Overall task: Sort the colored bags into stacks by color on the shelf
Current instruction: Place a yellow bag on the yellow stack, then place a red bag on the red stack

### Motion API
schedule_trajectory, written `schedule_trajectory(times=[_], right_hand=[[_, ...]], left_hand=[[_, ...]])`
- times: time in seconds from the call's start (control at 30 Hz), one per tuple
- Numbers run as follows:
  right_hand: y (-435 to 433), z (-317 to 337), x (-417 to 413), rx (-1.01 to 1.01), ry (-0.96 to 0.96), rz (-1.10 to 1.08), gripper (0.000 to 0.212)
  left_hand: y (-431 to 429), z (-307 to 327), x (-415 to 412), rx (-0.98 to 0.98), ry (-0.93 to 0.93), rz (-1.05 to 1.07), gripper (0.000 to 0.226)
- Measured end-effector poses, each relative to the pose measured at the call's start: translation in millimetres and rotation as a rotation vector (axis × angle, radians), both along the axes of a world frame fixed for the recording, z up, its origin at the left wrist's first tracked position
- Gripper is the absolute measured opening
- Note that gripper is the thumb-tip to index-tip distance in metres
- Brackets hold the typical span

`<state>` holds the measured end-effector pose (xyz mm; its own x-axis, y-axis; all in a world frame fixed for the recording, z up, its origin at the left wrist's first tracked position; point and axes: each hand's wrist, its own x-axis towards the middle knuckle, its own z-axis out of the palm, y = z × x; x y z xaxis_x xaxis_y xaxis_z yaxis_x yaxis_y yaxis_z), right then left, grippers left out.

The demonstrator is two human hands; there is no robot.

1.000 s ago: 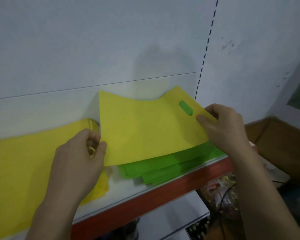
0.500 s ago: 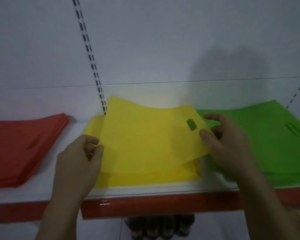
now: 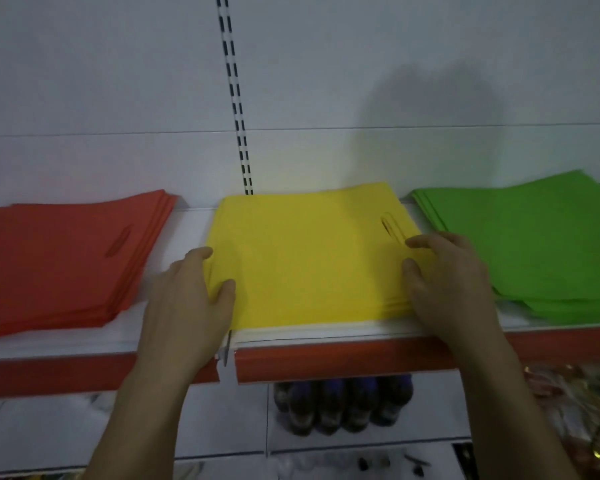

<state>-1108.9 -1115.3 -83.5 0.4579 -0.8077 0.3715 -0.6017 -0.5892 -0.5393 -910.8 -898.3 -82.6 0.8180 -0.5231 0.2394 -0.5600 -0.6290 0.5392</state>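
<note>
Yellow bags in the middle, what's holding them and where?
Flat yellow fabric bags: left hand on their left edge, thumb on top; right hand on their right edge beside the handle slot. Pinching or only pressing cannot be told.

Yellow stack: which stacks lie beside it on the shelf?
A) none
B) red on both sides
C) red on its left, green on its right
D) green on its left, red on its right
C: the yellow stack lies between the red stack on its left and the green stack on its right.
</note>
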Motion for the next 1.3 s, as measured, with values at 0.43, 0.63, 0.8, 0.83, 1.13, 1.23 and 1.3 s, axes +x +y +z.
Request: schedule_trajectory(times=[0.43,0.63,0.8,0.83,1.13,1.23,1.3], right_hand=[[22.6,-1.7,4.2,-0.122,-0.063,0.013,0.025],[54.6,16.7,44.1,-0.134,-0.01,0.31,0.027],[104.8,12.4,112.8,-0.08,0.07,0.595,0.032],[118.7,12.7,127.0,-0.073,0.071,0.638,0.032],[278.9,16.9,246.1,-0.055,0.011,0.902,0.038],[346.2,21.5,292.9,-0.035,-0.02,0.953,0.041],[393.4,24.1,324.7,-0.018,-0.046,0.987,0.04]], left_hand=[[12.6,9.0,0.9,0.02,0.052,-0.109,0.057],[53.3,13.1,0.9,-0.16,-0.141,0.004,0.041],[123.7,8.7,25.1,-0.182,-0.182,0.246,0.041],[139.4,8.6,30.6,-0.176,-0.174,0.279,0.041],[305.9,-0.4,93.9,-0.154,-0.159,0.478,0.044],[381.4,1.0,123.8,-0.11,-0.185,0.58,0.047],[432.9,2.4,142.3,-0.097,-0.192,0.639,0.048]])
